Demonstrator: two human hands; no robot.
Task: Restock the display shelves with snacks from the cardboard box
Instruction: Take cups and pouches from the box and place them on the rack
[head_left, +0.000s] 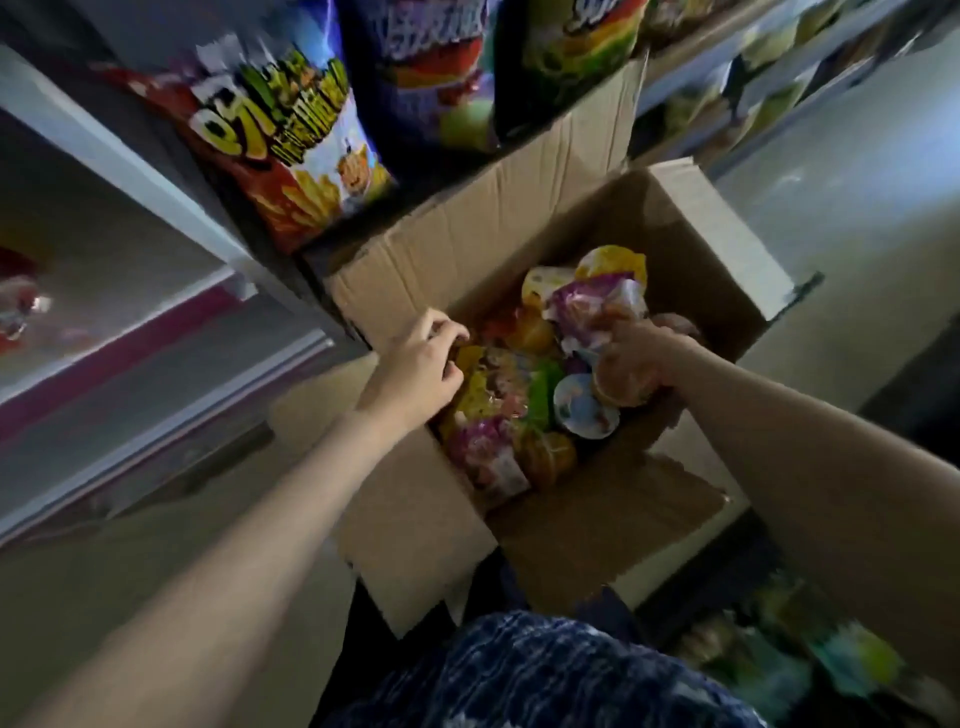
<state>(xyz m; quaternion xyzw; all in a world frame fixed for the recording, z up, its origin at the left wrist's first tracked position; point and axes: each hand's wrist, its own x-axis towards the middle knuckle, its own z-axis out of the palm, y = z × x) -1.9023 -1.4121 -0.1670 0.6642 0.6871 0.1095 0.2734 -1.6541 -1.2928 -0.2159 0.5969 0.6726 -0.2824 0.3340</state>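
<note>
Grey metal display shelves (156, 176) carry glossy, pillow-shaped snack bags (291, 150) standing upright. Below them, the creased cardboard box (519, 228), flaps splayed open upward, holds crinkled foil packets and round plastic cups (584, 408). Left hand (421, 364) pinches a packet edge; right hand (636, 358) grips an orange cup.

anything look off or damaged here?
Mostly fine. The cardboard box has creased, dented flaps, and the snack cups and packets inside lie jumbled at mixed angles, not stacked. Left hand and right hand both reach in. The picture is blurred, so finer damage can't be judged.
</note>
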